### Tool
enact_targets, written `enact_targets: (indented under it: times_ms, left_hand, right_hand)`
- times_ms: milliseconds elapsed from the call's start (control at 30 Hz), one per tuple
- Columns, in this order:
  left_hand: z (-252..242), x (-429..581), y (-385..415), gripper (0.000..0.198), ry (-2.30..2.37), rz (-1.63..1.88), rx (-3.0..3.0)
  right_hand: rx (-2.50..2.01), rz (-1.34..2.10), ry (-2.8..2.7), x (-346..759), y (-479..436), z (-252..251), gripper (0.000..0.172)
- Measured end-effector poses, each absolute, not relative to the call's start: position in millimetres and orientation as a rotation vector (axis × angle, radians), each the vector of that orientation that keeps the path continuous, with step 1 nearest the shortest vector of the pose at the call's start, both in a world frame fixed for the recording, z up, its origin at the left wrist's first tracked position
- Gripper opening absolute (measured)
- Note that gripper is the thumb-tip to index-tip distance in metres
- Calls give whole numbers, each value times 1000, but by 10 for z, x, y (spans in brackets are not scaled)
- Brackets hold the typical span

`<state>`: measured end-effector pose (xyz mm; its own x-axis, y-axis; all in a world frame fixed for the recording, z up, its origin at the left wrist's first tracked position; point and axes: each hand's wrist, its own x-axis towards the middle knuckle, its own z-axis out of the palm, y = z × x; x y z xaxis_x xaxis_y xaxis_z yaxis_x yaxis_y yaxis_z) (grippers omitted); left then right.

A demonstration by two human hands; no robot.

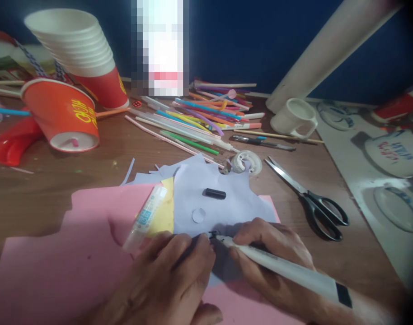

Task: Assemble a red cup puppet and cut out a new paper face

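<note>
A white marker (294, 268) with a black band lies in my right hand (270, 257), gripped between thumb and fingers. Its tip points left at a small black-marked spot beside the fingertips of my left hand (172, 271). Those left fingers are bent and pressed together low over the lilac paper (233, 194); whatever they hold is hidden. Just beyond the hands, a small lilac paper disc (199, 215) rests on the sheet, with a black marker cap (215, 193) behind it. A glue stick (146, 217) lies slanted on pink paper (91, 225) and a yellow piece (167, 203).
Black-handled scissors (308, 198) lie at right, near a tape roll (246, 163). Drinking straws (199, 117) and a pen (260, 142) lie behind. Paper cups (74, 49), an orange cup (62, 117), a white mug (293, 118) and a slanting pole (328, 49) stand around.
</note>
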<state>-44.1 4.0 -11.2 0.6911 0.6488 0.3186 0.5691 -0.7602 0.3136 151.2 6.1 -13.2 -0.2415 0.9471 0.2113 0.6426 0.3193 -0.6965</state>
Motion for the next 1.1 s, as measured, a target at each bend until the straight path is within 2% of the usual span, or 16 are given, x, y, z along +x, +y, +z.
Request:
enact_targets:
  times_ms: [433, 867, 1100]
  left_hand:
    - [-83, -413, 59, 22, 1014, 565, 2707]
    - [-152, -427, 64, 24, 964, 685, 2702]
    - [-144, -413, 115, 22, 928, 573, 2721]
  right_hand:
    - [-1334, 700, -2073, 1565, 47, -107, 8]
    - [-1338, 764, -2038, 1577, 22, -93, 10]
    - [-1320, 721, -2084, 1576, 18, -138, 10]
